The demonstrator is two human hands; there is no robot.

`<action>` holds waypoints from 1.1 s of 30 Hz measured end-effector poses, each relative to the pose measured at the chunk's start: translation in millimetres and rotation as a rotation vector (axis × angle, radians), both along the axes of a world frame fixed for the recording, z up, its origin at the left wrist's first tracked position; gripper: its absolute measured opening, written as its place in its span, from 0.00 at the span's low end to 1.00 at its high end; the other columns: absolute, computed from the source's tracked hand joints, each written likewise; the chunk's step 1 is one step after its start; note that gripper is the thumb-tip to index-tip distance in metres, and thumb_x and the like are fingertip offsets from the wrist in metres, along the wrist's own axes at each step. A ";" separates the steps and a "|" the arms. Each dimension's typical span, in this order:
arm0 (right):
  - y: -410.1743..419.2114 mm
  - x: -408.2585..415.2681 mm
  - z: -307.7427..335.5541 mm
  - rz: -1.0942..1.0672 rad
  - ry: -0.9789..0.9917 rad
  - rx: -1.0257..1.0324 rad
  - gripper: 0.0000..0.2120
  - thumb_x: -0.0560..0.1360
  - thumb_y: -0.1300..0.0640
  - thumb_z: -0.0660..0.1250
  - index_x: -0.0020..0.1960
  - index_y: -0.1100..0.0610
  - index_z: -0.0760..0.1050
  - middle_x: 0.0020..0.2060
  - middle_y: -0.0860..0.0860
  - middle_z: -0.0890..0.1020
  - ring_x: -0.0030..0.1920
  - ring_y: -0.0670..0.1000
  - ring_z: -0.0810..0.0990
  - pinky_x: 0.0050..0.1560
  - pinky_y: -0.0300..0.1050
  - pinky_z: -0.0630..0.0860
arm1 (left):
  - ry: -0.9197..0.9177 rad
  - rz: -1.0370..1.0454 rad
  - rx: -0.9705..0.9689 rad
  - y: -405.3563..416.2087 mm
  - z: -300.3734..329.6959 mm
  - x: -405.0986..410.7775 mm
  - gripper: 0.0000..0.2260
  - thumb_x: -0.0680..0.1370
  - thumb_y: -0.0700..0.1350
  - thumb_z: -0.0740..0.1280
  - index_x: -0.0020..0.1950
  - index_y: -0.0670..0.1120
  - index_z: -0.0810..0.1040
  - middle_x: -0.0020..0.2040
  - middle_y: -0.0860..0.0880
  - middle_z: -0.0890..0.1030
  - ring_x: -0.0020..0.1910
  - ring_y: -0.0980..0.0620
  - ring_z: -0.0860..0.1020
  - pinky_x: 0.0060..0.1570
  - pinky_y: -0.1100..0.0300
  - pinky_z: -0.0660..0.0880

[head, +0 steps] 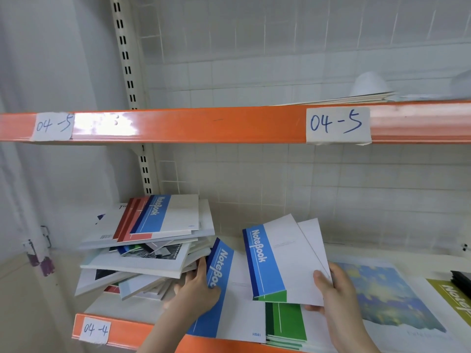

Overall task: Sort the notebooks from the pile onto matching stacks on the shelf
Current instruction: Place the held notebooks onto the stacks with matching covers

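A messy pile of notebooks [153, 248] lies at the left of the lower shelf. My left hand [197, 289] grips the left edge of a blue-striped "NoteBook" notebook [229, 301] lying beside the pile. My right hand [334, 294] holds up two notebooks together: a blue-striped one [277, 261] in front and a white one [314, 240] behind it. Below them lies a green-striped stack [286, 324]. Further right lie a blue-and-yellow painted-cover stack [387, 296] and an olive "Note" notebook [453, 296].
The lower shelf's orange front rail [127, 329] carries a "04-4" label; the upper orange rail [204, 126] carries two "04-5" labels. Flat notebooks and a white object [369, 84] sit on the upper shelf. A perforated upright [127, 59] stands at the back left. Black items [462, 278] sit at far right.
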State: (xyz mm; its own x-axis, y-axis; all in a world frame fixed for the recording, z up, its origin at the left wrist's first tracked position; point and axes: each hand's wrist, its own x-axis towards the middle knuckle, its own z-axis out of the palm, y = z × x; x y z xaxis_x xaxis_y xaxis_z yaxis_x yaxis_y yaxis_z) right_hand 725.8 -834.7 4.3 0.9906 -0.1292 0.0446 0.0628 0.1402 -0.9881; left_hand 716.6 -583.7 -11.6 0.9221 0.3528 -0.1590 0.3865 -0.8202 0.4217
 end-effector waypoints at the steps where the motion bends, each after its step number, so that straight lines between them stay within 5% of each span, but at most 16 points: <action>1: 0.0 0.8 -0.1 0.002 0.003 -0.001 0.10 0.80 0.66 0.58 0.59 0.59 0.71 0.47 0.52 0.79 0.43 0.53 0.79 0.29 0.47 0.76 | 0.000 -0.004 -0.023 -1.4 3.1 -0.5 0.35 0.80 0.50 0.57 0.77 0.52 0.36 0.78 0.45 0.47 0.76 0.42 0.51 0.73 0.46 0.53; 6: -0.8 4.1 -2.3 0.000 0.021 0.039 0.10 0.79 0.66 0.58 0.59 0.59 0.71 0.49 0.58 0.78 0.42 0.56 0.78 0.27 0.45 0.74 | 0.034 0.032 -0.086 -1.8 0.7 7.0 0.33 0.77 0.50 0.53 0.76 0.62 0.37 0.65 0.45 0.72 0.62 0.43 0.71 0.65 0.45 0.66; 10: -2.3 3.2 -1.6 0.010 0.011 0.078 0.09 0.79 0.67 0.58 0.58 0.59 0.71 0.48 0.56 0.79 0.42 0.55 0.78 0.25 0.44 0.75 | 0.047 0.082 0.049 -13.3 -2.5 10.3 0.25 0.81 0.53 0.48 0.78 0.56 0.45 0.74 0.46 0.62 0.72 0.41 0.61 0.69 0.42 0.60; 21: -6.7 -0.9 -1.5 -0.020 0.018 0.218 0.09 0.79 0.65 0.59 0.49 0.52 0.72 0.49 0.52 0.80 0.46 0.53 0.80 0.25 0.41 0.75 | -0.196 0.051 0.142 -13.9 -21.7 -13.0 0.28 0.81 0.56 0.55 0.75 0.43 0.55 0.65 0.43 0.71 0.64 0.43 0.71 0.59 0.51 0.71; 26: -8.4 2.0 -5.7 -0.036 0.042 0.249 0.08 0.79 0.64 0.59 0.57 0.56 0.71 0.54 0.54 0.79 0.50 0.54 0.79 0.26 0.41 0.75 | -0.250 0.081 0.122 -19.3 -15.9 -17.6 0.21 0.81 0.54 0.55 0.67 0.41 0.65 0.60 0.44 0.73 0.56 0.44 0.76 0.49 0.54 0.73; 33: -8.2 -0.9 -6.8 -0.027 0.000 0.212 0.09 0.80 0.64 0.59 0.59 0.58 0.71 0.54 0.54 0.80 0.49 0.53 0.80 0.25 0.40 0.76 | -0.314 0.089 0.129 -18.9 -14.7 -26.9 0.16 0.82 0.53 0.56 0.61 0.42 0.69 0.58 0.45 0.74 0.55 0.45 0.75 0.50 0.54 0.73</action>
State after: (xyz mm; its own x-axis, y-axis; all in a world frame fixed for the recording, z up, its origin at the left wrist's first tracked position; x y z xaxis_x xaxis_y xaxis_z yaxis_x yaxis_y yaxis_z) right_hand 724.9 -842.9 -2.5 0.9866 -0.1626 0.0140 0.0699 0.3430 -0.9367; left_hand 689.7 -602.6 -26.3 0.8840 0.4323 0.1782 0.3266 -0.8436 0.4262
